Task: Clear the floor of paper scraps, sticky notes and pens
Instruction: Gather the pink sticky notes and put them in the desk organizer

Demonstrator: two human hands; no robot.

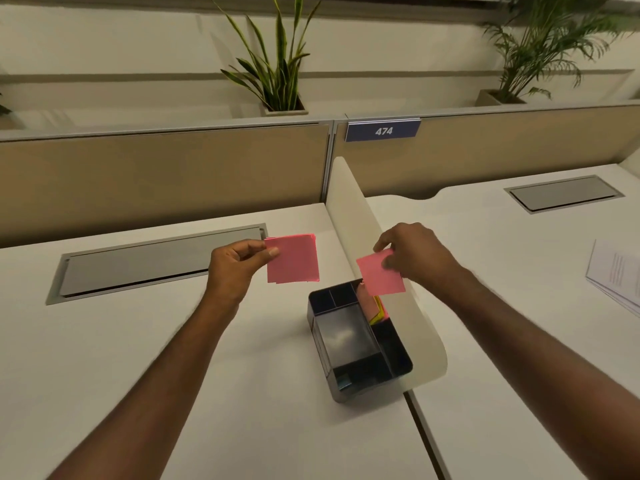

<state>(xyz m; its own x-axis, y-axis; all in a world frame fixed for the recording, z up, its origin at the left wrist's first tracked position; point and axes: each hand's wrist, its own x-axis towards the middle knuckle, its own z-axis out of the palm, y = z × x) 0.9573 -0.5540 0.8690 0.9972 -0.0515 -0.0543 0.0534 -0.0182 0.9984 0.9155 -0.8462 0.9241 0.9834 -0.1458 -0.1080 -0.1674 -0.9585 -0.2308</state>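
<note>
Above white desk (263,393) — black organizer (360,344); beige partitions (166,178).

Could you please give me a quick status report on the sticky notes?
Left hand pinches pink notes. Right hand pinches one pink note above the black organizer. Nothing in the way.

Pink sticky notes (292,259), a black organizer (360,344), white desks (242,393) and a blue number plate (383,130) are shown.

Two hands, left (239,268) and right (414,256); two lots of pink sticky notes, a small stack (292,259) and a single (379,273); one black organiser (356,344); two potted plants (277,64) (540,46); one paper pile (616,275).
</note>
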